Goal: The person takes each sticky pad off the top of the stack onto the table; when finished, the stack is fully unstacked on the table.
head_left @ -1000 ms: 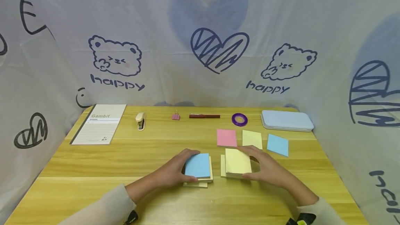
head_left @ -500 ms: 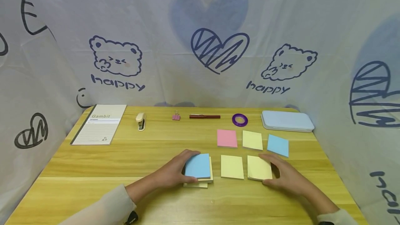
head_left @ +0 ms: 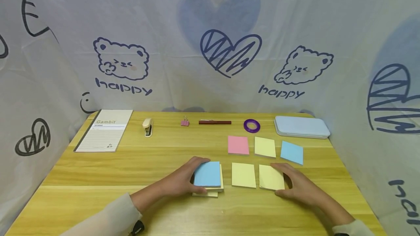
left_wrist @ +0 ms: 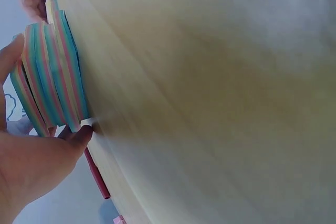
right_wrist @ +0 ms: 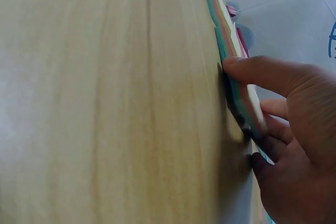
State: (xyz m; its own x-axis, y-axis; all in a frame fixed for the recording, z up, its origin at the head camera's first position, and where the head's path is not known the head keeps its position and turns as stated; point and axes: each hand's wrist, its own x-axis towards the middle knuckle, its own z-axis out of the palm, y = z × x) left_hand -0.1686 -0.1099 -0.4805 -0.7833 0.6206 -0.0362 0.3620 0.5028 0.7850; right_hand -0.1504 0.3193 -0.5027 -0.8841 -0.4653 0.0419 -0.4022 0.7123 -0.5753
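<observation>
A stack of sticky note pads (head_left: 207, 174), blue on top, stands on the table near the middle front. My left hand (head_left: 182, 179) grips it from the left, thumb on the near edge and fingers at the far edge. In the left wrist view the stack's striped edges (left_wrist: 55, 72) show several pads set slightly askew. To the right, my right hand (head_left: 295, 185) pinches a yellow-topped sticky note pad (head_left: 271, 177) that lies on the table. Between the stack and this pad lies another yellow-topped pad (head_left: 243, 174), touched by neither hand.
Behind lie a pink pad (head_left: 238, 145), a yellow pad (head_left: 265, 146) and a blue pad (head_left: 292, 152). Along the back are a notepad (head_left: 105, 130), stapler (head_left: 148, 127), binder clip (head_left: 185, 123), dark red pen (head_left: 214, 122), purple tape roll (head_left: 251, 125) and light blue case (head_left: 302, 126).
My right hand has moved right, bringing the yellow pad from on top of the neighbouring pad down onto the table, then shifting it slightly left. My left hand stays on the stack.
</observation>
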